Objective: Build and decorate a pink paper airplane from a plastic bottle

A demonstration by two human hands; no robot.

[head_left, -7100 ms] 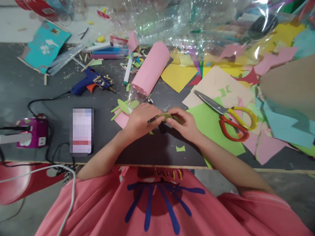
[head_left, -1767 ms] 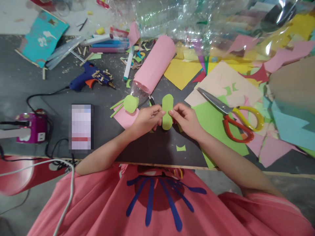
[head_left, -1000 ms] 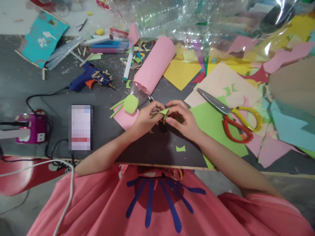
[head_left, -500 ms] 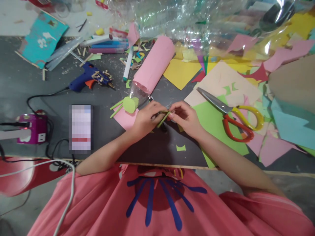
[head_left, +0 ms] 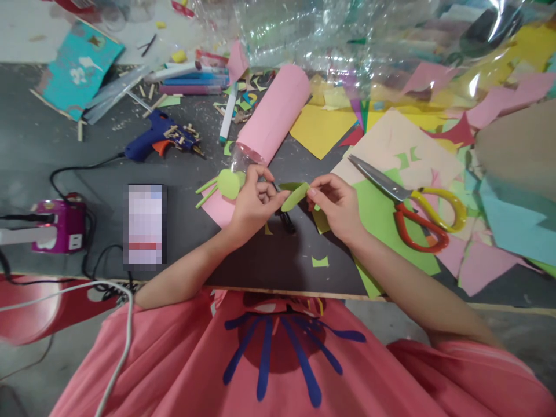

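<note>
My right hand [head_left: 336, 202] pinches one end of a small green paper strip [head_left: 296, 197], which looks curved or folded. My left hand [head_left: 256, 200] is to its left, fingers loosely bent and apart; its thumb tip is close to the strip, and whether it touches I cannot tell. Under the strip lies a slim dark object [head_left: 286, 222], partly hidden. Just beyond my left hand is a rounded green paper piece [head_left: 229, 183] with thin green strips [head_left: 207, 191], at the clear end of a pink paper-wrapped tube [head_left: 275, 110].
Scissors [head_left: 403, 197] with yellow and red handles lie over paper sheets at right. A blue glue gun [head_left: 152, 136], a phone [head_left: 145, 226] and a purple power block [head_left: 58, 226] with cables are at left. Markers [head_left: 191, 81] and clear plastic [head_left: 304, 35] lie farther back.
My left hand has drawn back a little to the left and its fingers have loosened. The green strip has turned, showing a wider face, still in my right hand.
</note>
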